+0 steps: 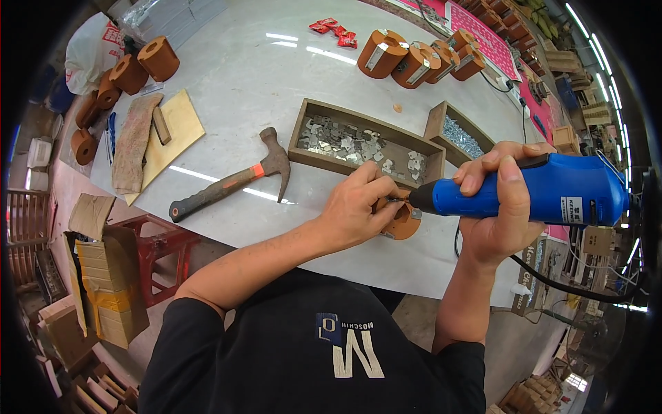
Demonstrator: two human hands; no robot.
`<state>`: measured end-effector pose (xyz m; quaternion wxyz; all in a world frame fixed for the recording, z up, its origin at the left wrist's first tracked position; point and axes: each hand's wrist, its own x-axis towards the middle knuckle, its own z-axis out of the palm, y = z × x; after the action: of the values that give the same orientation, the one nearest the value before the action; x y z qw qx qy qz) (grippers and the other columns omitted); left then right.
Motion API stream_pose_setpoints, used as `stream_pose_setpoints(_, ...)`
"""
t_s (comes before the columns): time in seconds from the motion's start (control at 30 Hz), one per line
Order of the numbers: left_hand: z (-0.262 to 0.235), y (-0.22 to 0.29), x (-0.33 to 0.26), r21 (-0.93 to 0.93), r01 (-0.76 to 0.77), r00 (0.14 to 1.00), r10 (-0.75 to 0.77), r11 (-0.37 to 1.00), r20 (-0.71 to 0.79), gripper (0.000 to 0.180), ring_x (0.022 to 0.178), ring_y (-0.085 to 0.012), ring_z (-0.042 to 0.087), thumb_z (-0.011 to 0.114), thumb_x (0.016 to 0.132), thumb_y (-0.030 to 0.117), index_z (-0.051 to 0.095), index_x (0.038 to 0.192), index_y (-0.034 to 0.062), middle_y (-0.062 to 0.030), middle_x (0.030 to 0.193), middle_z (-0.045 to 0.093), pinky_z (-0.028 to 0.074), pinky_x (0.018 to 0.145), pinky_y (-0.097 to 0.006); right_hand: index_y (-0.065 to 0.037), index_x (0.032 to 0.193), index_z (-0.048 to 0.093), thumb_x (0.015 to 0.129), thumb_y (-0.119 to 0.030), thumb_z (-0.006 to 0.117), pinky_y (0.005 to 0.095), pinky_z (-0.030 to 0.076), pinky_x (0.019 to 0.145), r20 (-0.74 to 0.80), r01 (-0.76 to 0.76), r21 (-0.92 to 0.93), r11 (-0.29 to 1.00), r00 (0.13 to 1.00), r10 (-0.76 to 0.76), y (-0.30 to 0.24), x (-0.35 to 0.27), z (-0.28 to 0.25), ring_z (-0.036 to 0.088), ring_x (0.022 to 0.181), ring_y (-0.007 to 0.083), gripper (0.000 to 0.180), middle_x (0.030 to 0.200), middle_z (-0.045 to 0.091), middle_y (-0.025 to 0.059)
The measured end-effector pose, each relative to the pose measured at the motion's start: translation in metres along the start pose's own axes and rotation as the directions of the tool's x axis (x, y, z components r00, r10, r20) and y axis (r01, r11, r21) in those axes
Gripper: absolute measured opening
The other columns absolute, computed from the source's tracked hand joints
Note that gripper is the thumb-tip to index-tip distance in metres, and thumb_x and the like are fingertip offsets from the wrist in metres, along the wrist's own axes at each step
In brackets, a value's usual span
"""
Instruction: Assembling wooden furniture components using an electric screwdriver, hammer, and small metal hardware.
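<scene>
My right hand [498, 207] grips a blue electric screwdriver [552, 192] held level, its black tip pointing left. My left hand [358, 205] pinches something small at that tip and rests on a round brown wooden piece [405, 222] on the white table [276, 76]. The piece is mostly hidden under my fingers. Just behind my hands lies a long wooden tray [310, 134] of small metal plates. A smaller wooden box [436, 124] of screws stands to its right.
A claw hammer [231, 181] with a black and orange handle lies left of my hands. Several brown wooden rounds with metal plates [417, 61] stand at the far side, more rounds [127, 69] at the far left. The screwdriver's black cord [552, 283] hangs off the table's edge.
</scene>
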<state>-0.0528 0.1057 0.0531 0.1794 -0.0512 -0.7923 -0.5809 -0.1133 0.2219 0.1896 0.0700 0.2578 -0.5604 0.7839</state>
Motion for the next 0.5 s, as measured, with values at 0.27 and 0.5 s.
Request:
stream_pose_setpoints(0.27, -0.0003, -0.0001, -0.0006, 0.033, 0.037, 0.999, -0.037, 0.999, 0.017, 0.015, 0.067, -0.0205, 0.055, 0.074, 0.076, 0.008, 0.063, 0.085, 0.0062, -0.0076, 0.084, 0.049, 0.046, 0.058, -0.034, -0.001, 0.113, 0.042, 0.085, 0.001, 0.060, 0.0310, 0.054, 0.058, 0.051, -0.003, -0.037, 0.999, 0.999, 0.004, 0.0016, -0.0027, 0.0045, 0.058, 0.058, 0.0148, 0.033, 0.078, 0.058, 0.0117)
stream_pose_setpoints(0.5, 0.0019, -0.0003, -0.0014, 0.048, 0.024, 1.000, -0.024, 0.999, -0.001, 0.016, 0.067, -0.0186, 0.056, 0.072, 0.075, 0.007, 0.063, 0.089, 0.0069, -0.0072, 0.085, 0.050, 0.048, 0.059, -0.032, -0.001, 0.110, 0.045, 0.085, 0.001, 0.061, 0.0303, 0.054, 0.057, 0.038, -0.029, -0.050, 0.998, 0.999, 0.031, 0.0041, -0.0037, 0.0065, 0.059, 0.058, 0.0147, 0.030, 0.077, 0.059, 0.0120)
